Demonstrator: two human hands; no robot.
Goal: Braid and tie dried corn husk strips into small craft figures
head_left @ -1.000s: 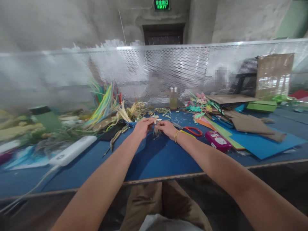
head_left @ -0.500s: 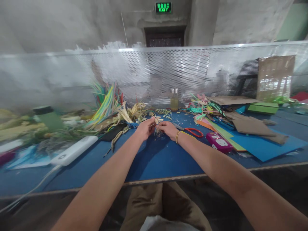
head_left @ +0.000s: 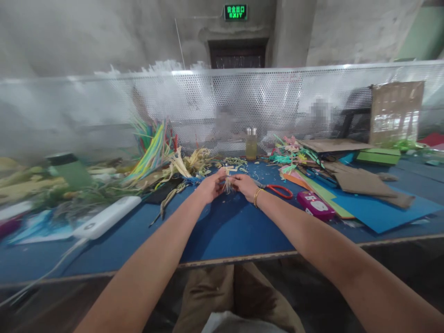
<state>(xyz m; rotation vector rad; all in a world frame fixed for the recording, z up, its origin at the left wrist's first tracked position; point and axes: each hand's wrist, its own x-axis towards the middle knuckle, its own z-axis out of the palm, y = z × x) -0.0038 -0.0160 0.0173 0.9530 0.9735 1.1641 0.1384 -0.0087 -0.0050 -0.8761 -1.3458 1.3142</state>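
Note:
Between my two hands is a small bundle of pale dried plant strips (head_left: 227,185), its thin ends fanning downward above the blue tabletop. My left hand (head_left: 212,185) is closed around its left side. From the right, the fingertips of my right hand (head_left: 243,185) pinch the same bundle; a gold bracelet (head_left: 256,197) circles that wrist. Red-handled scissors (head_left: 280,191) lie just right of my right hand, their blades partly hidden. Behind my left hand sits a heap of dried husks (head_left: 194,162). Fine detail of the bundle is too small to make out.
At left lie a white power strip (head_left: 109,217), a green bottle (head_left: 69,170) and colourful stems (head_left: 151,150). A glass bottle (head_left: 251,145) stands before the perforated metal screen (head_left: 256,101). A purple box (head_left: 315,205), blue paper (head_left: 385,215) and cardboard (head_left: 364,179) lie at right.
My right hand has shifted very slightly, and the thin strips hang a little differently between my fingers. Both hands stay at the bundle; the other things rest where they were.

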